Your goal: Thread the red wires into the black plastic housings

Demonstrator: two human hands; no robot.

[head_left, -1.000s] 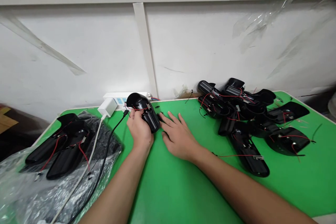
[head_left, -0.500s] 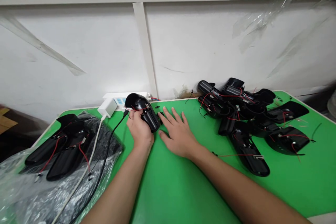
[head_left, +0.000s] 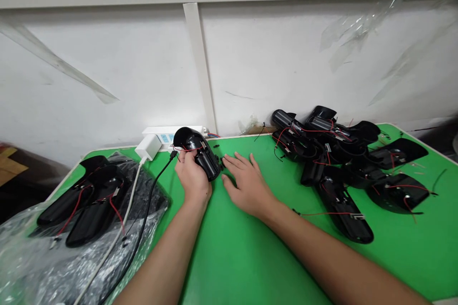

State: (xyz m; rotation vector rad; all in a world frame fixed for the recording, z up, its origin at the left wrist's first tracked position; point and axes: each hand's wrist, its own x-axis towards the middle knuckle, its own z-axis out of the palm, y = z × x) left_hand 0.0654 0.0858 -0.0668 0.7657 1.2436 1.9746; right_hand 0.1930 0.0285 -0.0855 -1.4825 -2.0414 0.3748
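My left hand (head_left: 192, 177) grips a black plastic housing (head_left: 198, 151) with red wires inside, holding it just above the green table (head_left: 236, 257). Beside it, my right hand (head_left: 246, 182) lies flat on the table, fingers stretched out toward small black parts (head_left: 221, 159) next to the housing. It holds nothing.
A heap of similar black housings with red wires (head_left: 339, 162) covers the right side of the table. Two more housings (head_left: 86, 200) rest on a clear plastic bag (head_left: 43, 252) at the left. A white power strip (head_left: 164, 132) with a charger (head_left: 149, 146) and cables sits against the wall.
My right hand has slid slightly toward the housing and the small parts. The left hand keeps its grip in about the same place.
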